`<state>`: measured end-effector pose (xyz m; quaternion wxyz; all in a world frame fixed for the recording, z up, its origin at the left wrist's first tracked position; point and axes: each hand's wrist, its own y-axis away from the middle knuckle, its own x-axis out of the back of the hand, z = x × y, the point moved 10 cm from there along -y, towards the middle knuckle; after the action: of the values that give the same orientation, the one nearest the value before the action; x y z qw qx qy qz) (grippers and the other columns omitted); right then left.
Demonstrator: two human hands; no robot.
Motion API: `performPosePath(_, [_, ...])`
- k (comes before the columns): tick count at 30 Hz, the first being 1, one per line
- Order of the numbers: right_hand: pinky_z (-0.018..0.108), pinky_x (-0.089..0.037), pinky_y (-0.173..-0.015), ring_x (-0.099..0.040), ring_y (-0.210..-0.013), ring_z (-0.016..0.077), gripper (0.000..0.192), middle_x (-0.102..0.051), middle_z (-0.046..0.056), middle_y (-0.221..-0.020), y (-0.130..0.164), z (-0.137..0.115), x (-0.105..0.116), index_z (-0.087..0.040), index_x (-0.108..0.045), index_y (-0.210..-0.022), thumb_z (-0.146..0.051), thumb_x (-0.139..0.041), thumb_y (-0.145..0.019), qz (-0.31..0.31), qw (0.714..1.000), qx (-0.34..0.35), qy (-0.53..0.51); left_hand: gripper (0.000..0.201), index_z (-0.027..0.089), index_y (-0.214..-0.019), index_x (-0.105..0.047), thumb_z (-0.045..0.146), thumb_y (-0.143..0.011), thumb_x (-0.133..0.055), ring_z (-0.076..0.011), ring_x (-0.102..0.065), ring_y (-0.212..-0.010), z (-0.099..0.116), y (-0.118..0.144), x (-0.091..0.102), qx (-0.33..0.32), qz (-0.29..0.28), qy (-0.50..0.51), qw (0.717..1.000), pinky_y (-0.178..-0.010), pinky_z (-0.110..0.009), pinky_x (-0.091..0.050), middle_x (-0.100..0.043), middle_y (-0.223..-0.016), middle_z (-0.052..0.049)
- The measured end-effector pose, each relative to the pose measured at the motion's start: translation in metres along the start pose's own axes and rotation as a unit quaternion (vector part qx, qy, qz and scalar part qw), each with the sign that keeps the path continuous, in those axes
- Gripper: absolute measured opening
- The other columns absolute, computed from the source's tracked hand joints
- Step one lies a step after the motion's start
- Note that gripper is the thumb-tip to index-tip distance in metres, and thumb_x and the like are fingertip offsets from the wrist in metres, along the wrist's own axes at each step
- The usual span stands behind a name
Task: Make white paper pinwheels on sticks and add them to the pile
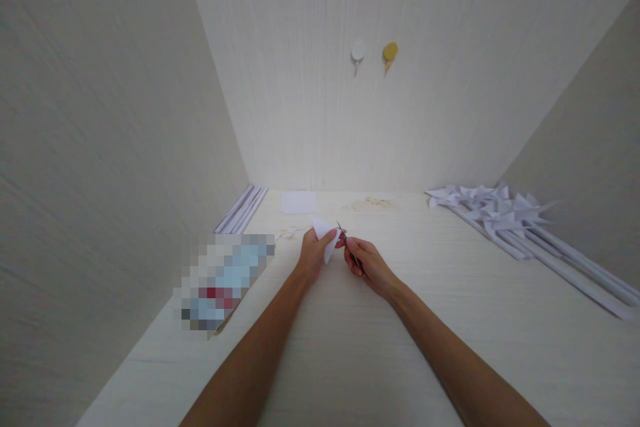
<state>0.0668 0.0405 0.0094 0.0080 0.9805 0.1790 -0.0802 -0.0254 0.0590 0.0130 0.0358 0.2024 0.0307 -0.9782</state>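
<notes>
A pale tabletop [350, 347] between 3 walls; the left hand [313, 255] pinches a folded white paper [326, 235], the right hand [367, 265] just beside it grips small scissors [347, 245]

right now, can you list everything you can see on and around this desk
folded paper piece: one, white, held up over the desk in the left hand
scissors: one pair, dark, small, in the right hand, tip at the paper's edge
paper square: one, white, flat at the back of the desk
paper rolls: a few, white, lying along the left wall
paper pinwheels: a heap, white, back right, on long white sticks running toward the near right
paper scraps: a few, pale, left of the hands
blurred item: one, light blue and red, near left
wall hooks: two, one white, one gold, on the back wall
desk: one, pale wood grain
left hand: pinching the paper
right hand: gripping the scissors
</notes>
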Motion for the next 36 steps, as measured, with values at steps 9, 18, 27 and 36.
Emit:
performPosePath(9, [0.018, -0.016, -0.030, -0.030, -0.030, 0.0031, 0.035, -0.041, -0.009, -0.043, -0.0015, 0.0023, 0.0013, -0.016, -0.051, -0.074, -0.050, -0.047, -0.072, 0.000, 1.000, 0.006, 0.022, 0.022, 0.009, -0.071, -0.065, 0.025, -0.056, -0.066, -0.0133, -0.057, -0.060, 0.0010, 0.0000, 0.0010, -0.001, 0.000, -0.005, 1.000, -0.064, -0.026, -0.042, -0.065, -0.063, -0.005])
performPosePath(18, [0.018, -0.019, -0.028, -0.031, -0.027, 0.0041, 0.037, -0.038, -0.010, -0.040, -0.0012, 0.0017, -0.0005, -0.018, -0.047, -0.071, -0.054, -0.042, -0.073, 0.014, 0.998, 0.033, 0.055, 0.020, 0.010, -0.070, -0.066, 0.024, -0.057, -0.065, -0.0145, -0.058, -0.062, 0.0012, 0.0004, 0.0009, -0.002, -0.001, -0.011, 1.000, -0.064, -0.026, -0.042, -0.066, -0.063, -0.005])
performPosePath(27, [0.018, -0.022, -0.028, -0.033, -0.027, 0.0047, 0.038, -0.037, -0.010, -0.040, 0.0001, -0.0016, -0.0030, -0.019, -0.044, -0.070, -0.056, -0.040, -0.072, 0.017, 0.994, 0.046, 0.095, 0.020, 0.010, -0.069, -0.066, 0.025, -0.056, -0.065, -0.0146, -0.058, -0.061, 0.0003, 0.0000, 0.0022, 0.002, 0.001, -0.011, 1.000, -0.065, -0.027, -0.042, -0.066, -0.064, -0.005])
performPosePath(36, [0.018, -0.023, -0.029, -0.034, -0.027, 0.0050, 0.035, -0.038, -0.010, -0.039, 0.0023, -0.0051, -0.0036, -0.019, -0.043, -0.070, -0.053, -0.037, -0.074, 0.018, 0.992, 0.044, 0.119, 0.019, 0.010, -0.068, -0.066, 0.024, -0.056, -0.065, -0.0143, -0.058, -0.061, -0.0014, -0.0006, 0.0015, 0.005, -0.005, -0.007, 1.000, -0.064, -0.026, -0.042, -0.066, -0.062, -0.005])
